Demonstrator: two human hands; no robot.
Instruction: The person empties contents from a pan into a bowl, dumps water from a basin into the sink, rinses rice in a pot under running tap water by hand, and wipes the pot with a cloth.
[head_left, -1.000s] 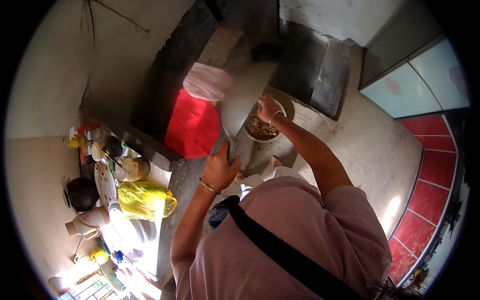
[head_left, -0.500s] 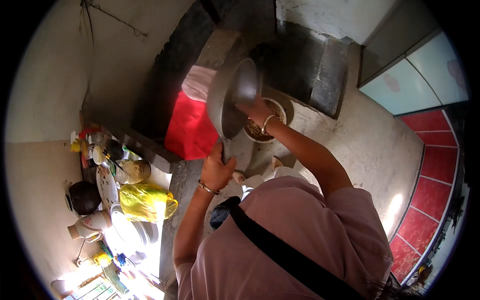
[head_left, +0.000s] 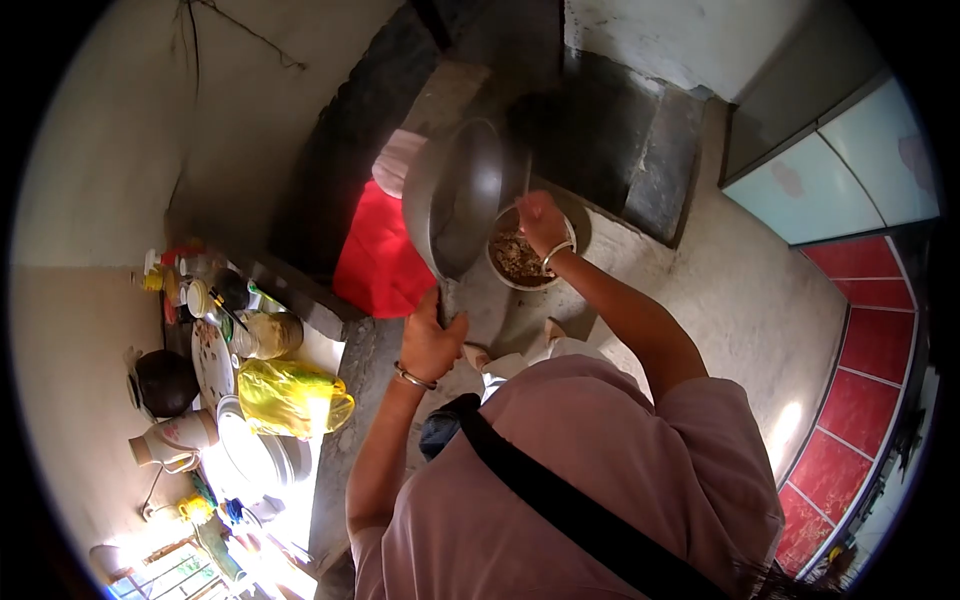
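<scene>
My left hand (head_left: 432, 335) is closed round the handle of a grey metal wok (head_left: 425, 205). The wok is tilted on its side, its hollow facing right toward a round pail (head_left: 495, 268). Brownish bits of scraps (head_left: 518, 258) lie inside this pail. Over the pail's rim, just right of the wok, is my right hand (head_left: 543, 222), its fingers closed. A thin blurred thing rises beside those fingers, but I cannot make out what they hold.
A red cloth (head_left: 380, 260) and a pinkish cloth (head_left: 398, 160) lie behind the wok. On the left counter are a yellow plastic bag (head_left: 290, 398), jars, a thermos (head_left: 172, 440) and stacked dishes. A cabinet (head_left: 810, 180) stands at the right.
My right hand has moved from the wok's opening rightward, over the pail. The wok has shifted slightly left, still in my left hand.
</scene>
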